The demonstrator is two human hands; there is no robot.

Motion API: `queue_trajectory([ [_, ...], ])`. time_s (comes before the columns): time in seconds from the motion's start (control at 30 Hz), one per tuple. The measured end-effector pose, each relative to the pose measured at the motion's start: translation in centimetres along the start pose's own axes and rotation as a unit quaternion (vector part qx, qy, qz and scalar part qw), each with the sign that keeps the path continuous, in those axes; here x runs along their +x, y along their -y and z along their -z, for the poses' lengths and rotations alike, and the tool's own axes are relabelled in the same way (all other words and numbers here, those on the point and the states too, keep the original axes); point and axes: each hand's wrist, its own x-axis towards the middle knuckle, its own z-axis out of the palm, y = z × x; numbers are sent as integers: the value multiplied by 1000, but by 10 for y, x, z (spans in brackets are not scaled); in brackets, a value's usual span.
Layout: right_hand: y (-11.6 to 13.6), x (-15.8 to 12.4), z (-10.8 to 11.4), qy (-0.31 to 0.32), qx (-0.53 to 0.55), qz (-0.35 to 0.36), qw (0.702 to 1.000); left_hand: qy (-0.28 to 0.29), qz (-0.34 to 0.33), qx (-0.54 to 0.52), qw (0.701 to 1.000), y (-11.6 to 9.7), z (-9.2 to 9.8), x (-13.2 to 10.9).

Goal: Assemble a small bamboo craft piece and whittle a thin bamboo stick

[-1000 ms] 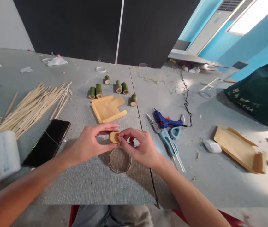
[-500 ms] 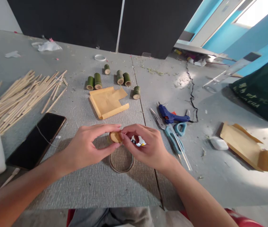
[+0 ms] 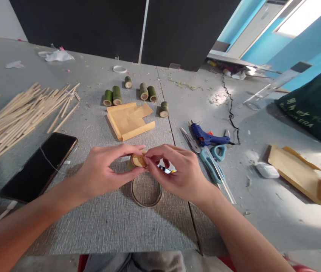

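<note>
My left hand (image 3: 103, 172) and my right hand (image 3: 177, 173) meet above the grey table (image 3: 106, 223), both pinching a small round tan bamboo piece (image 3: 138, 160) between thumb and fingertips. Directly below it a thin bamboo ring (image 3: 146, 192) lies flat on the table. A small dark object with a yellow tip (image 3: 166, 170) shows under my right fingers. Several short green bamboo sections (image 3: 117, 95) stand further back, behind a folded sheet of tan paper (image 3: 129, 121).
A black phone (image 3: 39, 166) lies at the left, with a heap of bamboo sticks (image 3: 21, 115) beyond it. A blue glue gun (image 3: 207, 138), blue scissors (image 3: 213, 164), a white earbud case (image 3: 266, 170) and another tan paper piece (image 3: 299, 173) lie at the right.
The view has shifted slightly, so the table items sit a little further left and down. Both hands keep pinching the bamboo piece, with only small finger movements.
</note>
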Motion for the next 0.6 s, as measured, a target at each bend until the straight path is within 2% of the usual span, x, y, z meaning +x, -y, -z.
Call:
queue_trajectory([
  [0.3,0,-1,0,6,12,-11,1000,8,30,-8,999,4,-1,-2],
  [0.6,4,-1,-5,-11,24,-47,999,9,-13,0,1000,13,-1,-7],
])
